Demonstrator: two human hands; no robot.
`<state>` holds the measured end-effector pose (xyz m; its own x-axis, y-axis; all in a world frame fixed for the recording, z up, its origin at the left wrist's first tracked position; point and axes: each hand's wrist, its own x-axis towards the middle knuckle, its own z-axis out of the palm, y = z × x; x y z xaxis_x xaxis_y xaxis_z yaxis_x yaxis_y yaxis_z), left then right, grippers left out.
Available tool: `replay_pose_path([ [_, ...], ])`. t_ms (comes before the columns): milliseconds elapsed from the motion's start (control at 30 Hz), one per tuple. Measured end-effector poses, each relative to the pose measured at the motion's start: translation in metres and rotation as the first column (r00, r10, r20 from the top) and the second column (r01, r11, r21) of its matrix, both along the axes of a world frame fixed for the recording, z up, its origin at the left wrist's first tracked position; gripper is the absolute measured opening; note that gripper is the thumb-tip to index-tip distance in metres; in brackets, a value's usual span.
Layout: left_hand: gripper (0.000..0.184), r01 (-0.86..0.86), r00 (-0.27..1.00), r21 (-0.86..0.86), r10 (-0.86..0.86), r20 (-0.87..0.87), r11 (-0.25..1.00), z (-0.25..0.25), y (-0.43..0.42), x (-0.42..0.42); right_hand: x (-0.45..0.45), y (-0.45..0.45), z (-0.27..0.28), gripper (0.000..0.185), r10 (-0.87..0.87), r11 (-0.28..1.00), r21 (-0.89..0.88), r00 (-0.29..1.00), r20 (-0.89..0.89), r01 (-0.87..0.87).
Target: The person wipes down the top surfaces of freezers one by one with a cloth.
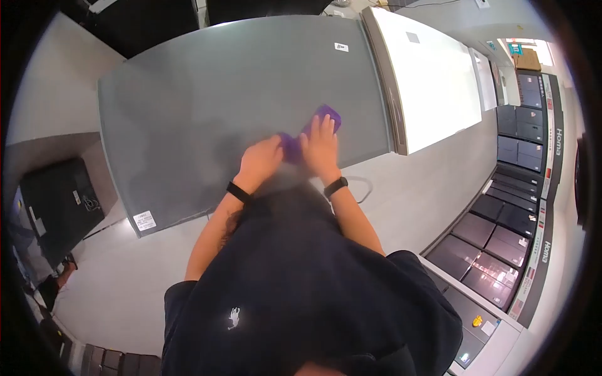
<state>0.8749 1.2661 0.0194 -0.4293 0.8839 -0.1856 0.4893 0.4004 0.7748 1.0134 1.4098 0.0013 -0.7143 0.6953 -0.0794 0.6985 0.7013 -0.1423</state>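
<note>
Near: left hand (260,164) at the left end of a purple cloth (291,150), grip blurred, cannot tell; right hand (321,149) laid flat on the cloth, fingers extended, unclenched. Cloth on grey panel (188,106), toward its near edge. Farther: white label (341,47).

Here we are, up on the wearer's head, one wide, round-edged view pitching steeply down over the black shirt (301,269) at bottom centre! Left hand (261,163) and right hand (322,147) loom close mid-frame; the Homa-branded display (486,232) bends away, distant, down the right edge.
</note>
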Motion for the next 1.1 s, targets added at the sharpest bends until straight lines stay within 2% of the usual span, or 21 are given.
replay_pose_path([
  [67, 0.020, -0.031, 1.000, -0.038, 0.031, -0.005, 0.999, 0.006, 0.011, 0.001, -0.013, 0.009, 0.002, 0.064, -0.026, 1.000, 0.009, 0.996, -0.081, 0.027],
  [200, 0.022, -0.119, 0.991, -0.027, 0.117, -0.061, 0.993, -0.002, 0.036, -0.001, -0.048, 0.062, -0.015, 0.065, -0.056, 0.997, 0.050, 0.994, -0.097, 0.062],
  [333, 0.028, -0.135, 0.991, -0.143, 0.135, -0.008, 0.980, -0.011, 0.079, 0.000, -0.085, 0.132, -0.024, 0.065, -0.083, 0.996, 0.018, 0.979, -0.186, 0.087],
  [367, 0.028, -0.122, 0.982, -0.205, 0.148, 0.114, 0.971, 0.008, 0.094, -0.003, -0.094, 0.151, -0.025, 0.065, -0.088, 0.996, -0.003, 0.977, -0.196, 0.089],
  [467, 0.028, -0.186, 0.982, -0.148, 0.183, -0.033, 0.971, -0.012, 0.133, 0.002, -0.120, 0.200, -0.028, 0.066, -0.166, 0.986, -0.020, 0.966, -0.197, 0.165],
  [533, 0.029, -0.102, 0.981, -0.045, 0.093, -0.169, 0.994, -0.017, 0.148, 0.001, -0.134, 0.228, -0.029, 0.067, -0.219, 0.976, -0.043, 0.950, -0.221, 0.215],
  [600, 0.029, -0.109, 0.979, -0.064, 0.096, -0.181, 0.992, -0.013, 0.169, -0.002, -0.148, 0.258, -0.033, 0.068, -0.239, 0.971, -0.043, 0.941, -0.240, 0.235],
  [667, 0.030, -0.212, 0.977, -0.208, 0.203, -0.064, 0.955, -0.001, 0.195, -0.004, -0.156, 0.280, -0.038, 0.069, -0.227, 0.973, -0.024, 0.943, -0.244, 0.228],
  [767, 0.030, -0.226, 0.974, -0.230, 0.216, -0.067, 0.947, -0.004, 0.221, -0.012, -0.166, 0.311, -0.040, 0.069, -0.191, 0.981, -0.026, 0.958, -0.211, 0.190],
  [867, 0.028, -0.253, 0.964, -0.227, 0.224, -0.147, 0.941, -0.007, 0.237, -0.015, -0.176, 0.330, -0.037, 0.069, -0.150, 0.989, -0.024, 0.971, -0.186, 0.148],
  [1000, 0.027, -0.276, 0.961, -0.273, 0.264, -0.079, 0.922, 0.005, 0.245, -0.016, -0.186, 0.336, -0.037, 0.069, -0.158, 0.987, -0.016, 0.970, -0.182, 0.158],
  [1100, 0.026, -0.277, 0.961, -0.234, 0.271, -0.059, 0.932, -0.004, 0.237, -0.020, -0.187, 0.329, -0.039, 0.069, -0.191, 0.981, -0.009, 0.958, -0.213, 0.193],
])
